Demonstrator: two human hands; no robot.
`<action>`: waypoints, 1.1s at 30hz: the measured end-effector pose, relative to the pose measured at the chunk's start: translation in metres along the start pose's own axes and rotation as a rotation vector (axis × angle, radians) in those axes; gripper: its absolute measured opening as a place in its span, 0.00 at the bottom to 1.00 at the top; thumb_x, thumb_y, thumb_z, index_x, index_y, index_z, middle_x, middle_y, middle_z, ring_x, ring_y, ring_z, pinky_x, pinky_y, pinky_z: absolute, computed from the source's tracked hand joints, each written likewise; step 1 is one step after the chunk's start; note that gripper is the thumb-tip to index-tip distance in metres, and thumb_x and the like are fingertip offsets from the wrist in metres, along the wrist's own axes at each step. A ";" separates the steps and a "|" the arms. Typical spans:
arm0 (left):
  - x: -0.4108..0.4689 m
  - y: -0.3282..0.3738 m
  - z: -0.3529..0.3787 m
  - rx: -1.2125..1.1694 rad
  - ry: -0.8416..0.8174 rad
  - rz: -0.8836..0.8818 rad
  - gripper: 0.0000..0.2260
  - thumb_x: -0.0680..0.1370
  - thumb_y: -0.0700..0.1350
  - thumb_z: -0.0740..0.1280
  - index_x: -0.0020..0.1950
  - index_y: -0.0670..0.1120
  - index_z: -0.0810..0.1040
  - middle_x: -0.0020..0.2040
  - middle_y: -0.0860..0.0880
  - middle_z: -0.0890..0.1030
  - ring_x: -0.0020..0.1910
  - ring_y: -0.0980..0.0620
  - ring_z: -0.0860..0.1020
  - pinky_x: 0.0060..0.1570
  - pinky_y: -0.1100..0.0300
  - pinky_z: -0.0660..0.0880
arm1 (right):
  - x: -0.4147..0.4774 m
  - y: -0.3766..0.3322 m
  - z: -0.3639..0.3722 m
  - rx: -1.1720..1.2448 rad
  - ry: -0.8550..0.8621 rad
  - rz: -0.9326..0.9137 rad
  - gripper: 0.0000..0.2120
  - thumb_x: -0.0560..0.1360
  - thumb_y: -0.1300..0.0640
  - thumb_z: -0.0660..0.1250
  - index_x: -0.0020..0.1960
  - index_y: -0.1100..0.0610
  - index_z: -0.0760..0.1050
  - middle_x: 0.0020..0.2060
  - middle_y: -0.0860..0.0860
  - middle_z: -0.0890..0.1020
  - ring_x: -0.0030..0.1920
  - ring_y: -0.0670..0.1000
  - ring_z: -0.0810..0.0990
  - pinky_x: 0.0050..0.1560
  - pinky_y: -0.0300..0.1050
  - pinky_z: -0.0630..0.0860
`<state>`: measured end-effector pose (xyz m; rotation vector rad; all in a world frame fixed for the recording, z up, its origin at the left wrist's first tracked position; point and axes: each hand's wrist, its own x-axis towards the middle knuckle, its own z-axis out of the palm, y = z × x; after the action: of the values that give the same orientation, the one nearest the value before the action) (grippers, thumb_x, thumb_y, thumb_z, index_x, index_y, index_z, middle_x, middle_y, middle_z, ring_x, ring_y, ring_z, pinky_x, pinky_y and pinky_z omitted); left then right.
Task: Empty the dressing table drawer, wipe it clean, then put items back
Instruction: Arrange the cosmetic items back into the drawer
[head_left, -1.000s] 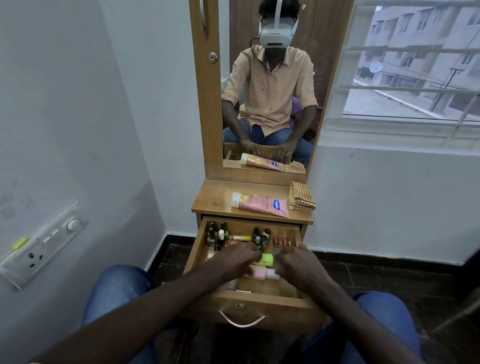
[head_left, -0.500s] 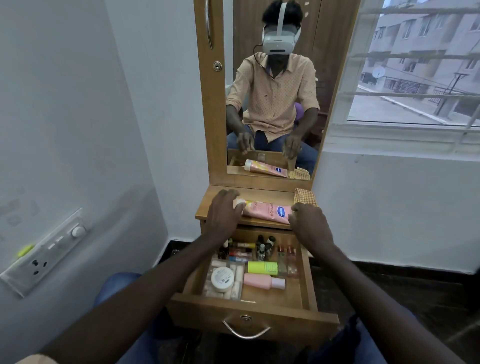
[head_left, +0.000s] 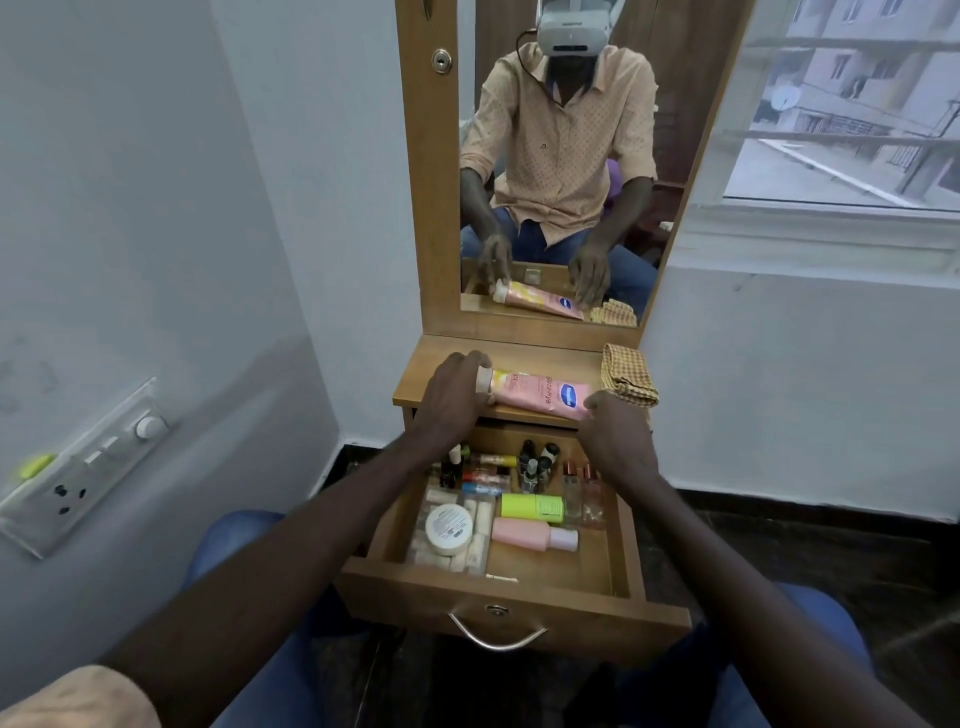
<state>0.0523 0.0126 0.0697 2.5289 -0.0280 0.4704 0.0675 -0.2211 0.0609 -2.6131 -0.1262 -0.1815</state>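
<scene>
The wooden drawer (head_left: 519, 605) of the dressing table stands pulled out, full of small items: a white round jar (head_left: 449, 529), a green bottle (head_left: 532, 507), a pink bottle (head_left: 534, 535), several nail polish bottles and little glass bottles at the back. A pink lotion tube (head_left: 540, 392) lies on the tabletop (head_left: 441, 364) above the drawer. My left hand (head_left: 453, 395) grips its cap end. My right hand (head_left: 613, 421) holds its flat end. A checked cloth (head_left: 627, 375) lies folded at the tabletop's right.
A tall mirror (head_left: 561, 156) rises behind the tabletop and reflects a seated person. A white wall with a switch panel (head_left: 78, 473) is close on the left. A window (head_left: 852, 104) is at the upper right. My knees in jeans flank the drawer.
Both hands have left the drawer's inside and risen to the tabletop, where they now close on the two ends of the pink lotion tube. The view has tilted down slightly.
</scene>
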 end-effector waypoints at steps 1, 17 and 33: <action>0.001 -0.002 -0.001 0.001 0.001 -0.004 0.22 0.75 0.42 0.77 0.66 0.47 0.75 0.62 0.44 0.78 0.60 0.46 0.75 0.54 0.53 0.74 | -0.001 0.002 0.000 0.043 0.006 0.002 0.16 0.79 0.61 0.66 0.66 0.60 0.80 0.60 0.58 0.84 0.47 0.50 0.80 0.40 0.47 0.83; -0.070 0.000 -0.031 -0.056 -0.039 0.112 0.24 0.73 0.44 0.77 0.67 0.48 0.76 0.60 0.51 0.72 0.57 0.55 0.72 0.52 0.62 0.70 | -0.062 0.025 -0.036 0.684 0.020 0.190 0.01 0.80 0.59 0.70 0.50 0.54 0.80 0.45 0.49 0.86 0.47 0.50 0.86 0.48 0.54 0.85; -0.156 0.002 -0.014 0.017 -0.379 0.000 0.20 0.71 0.44 0.80 0.62 0.45 0.81 0.61 0.47 0.83 0.57 0.49 0.80 0.57 0.52 0.78 | -0.158 0.052 0.001 0.031 -0.045 0.118 0.05 0.74 0.51 0.67 0.45 0.49 0.81 0.43 0.48 0.86 0.39 0.46 0.82 0.36 0.46 0.81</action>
<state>-0.0987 0.0065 0.0289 2.5987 -0.1670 -0.0143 -0.0820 -0.2740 0.0109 -2.5858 0.0094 -0.0788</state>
